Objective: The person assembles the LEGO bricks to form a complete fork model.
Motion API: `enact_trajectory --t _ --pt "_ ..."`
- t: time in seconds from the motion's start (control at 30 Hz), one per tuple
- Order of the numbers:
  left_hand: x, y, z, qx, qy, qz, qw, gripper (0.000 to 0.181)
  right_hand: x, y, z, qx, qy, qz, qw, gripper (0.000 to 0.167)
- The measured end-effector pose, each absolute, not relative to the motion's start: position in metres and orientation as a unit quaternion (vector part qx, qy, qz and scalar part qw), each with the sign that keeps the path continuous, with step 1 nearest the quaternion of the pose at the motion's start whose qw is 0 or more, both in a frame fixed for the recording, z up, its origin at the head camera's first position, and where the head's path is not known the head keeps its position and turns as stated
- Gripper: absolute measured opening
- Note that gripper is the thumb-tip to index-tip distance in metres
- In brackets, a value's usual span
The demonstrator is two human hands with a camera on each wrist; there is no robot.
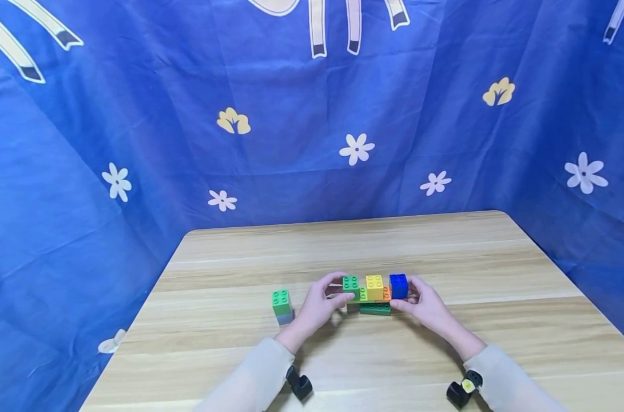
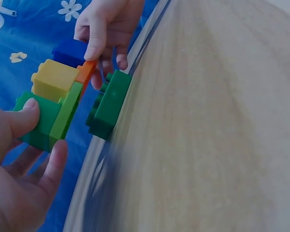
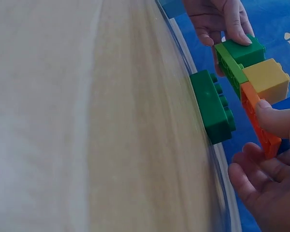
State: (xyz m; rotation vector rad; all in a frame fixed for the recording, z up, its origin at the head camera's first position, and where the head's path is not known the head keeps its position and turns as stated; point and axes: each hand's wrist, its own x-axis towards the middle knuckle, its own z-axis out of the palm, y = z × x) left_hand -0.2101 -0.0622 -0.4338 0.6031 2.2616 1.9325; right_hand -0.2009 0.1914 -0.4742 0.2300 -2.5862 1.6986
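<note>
My two hands hold a toy brick assembly above the table. It has a lime green flat brick point(image 2: 66, 113) and an orange flat brick point(image 3: 255, 113) end to end, with a green brick point(image 1: 350, 286), a yellow brick point(image 1: 374, 286) and a blue brick point(image 1: 398, 286) on top. At the green end, my left hand point(image 1: 319, 303) pinches it, thumb on the green brick. My right hand point(image 1: 429, 306) grips the other end, by the orange and blue bricks. Below, apart from the assembly, a long dark green brick point(image 3: 212, 107) lies on the table, studs up.
Left of my left hand, a green brick point(image 1: 281, 301) stands stacked on a blue-grey brick point(image 1: 285, 318). The wood-grain table point(image 1: 229, 257) is backed by a blue patterned cloth point(image 1: 291, 166). Black cameras point(image 1: 301, 387) are strapped at both wrists.
</note>
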Motion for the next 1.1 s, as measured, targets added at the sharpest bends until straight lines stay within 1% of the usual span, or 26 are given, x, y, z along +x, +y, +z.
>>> enact_trajectory --t 0.27,0.4,0.57,0.77,1.1 --pt "-0.209 -0.060 -0.440 0.197 0.742 0.637 0.068 0.046 -0.198 0.191 -0.475 0.081 -0.831 0.551 0.001 0.055" --pt "-0.212 -0.058 -0.446 0.195 0.739 0.641 0.070 0.045 -0.198 0.192 -0.477 0.087 -0.836 0.542 0.002 0.057" --pt "-0.214 -0.057 -0.449 0.197 0.738 0.642 0.072 0.044 -0.197 0.192 -0.477 0.088 -0.852 0.516 0.007 0.057" --pt "-0.209 -0.057 -0.443 0.192 0.740 0.640 0.079 0.045 -0.197 0.190 -0.478 0.078 -0.858 0.508 0.007 0.056" --pt "-0.213 -0.057 -0.442 0.181 0.752 0.627 0.090 0.045 -0.199 0.190 -0.478 0.074 -0.859 0.506 0.007 0.055"
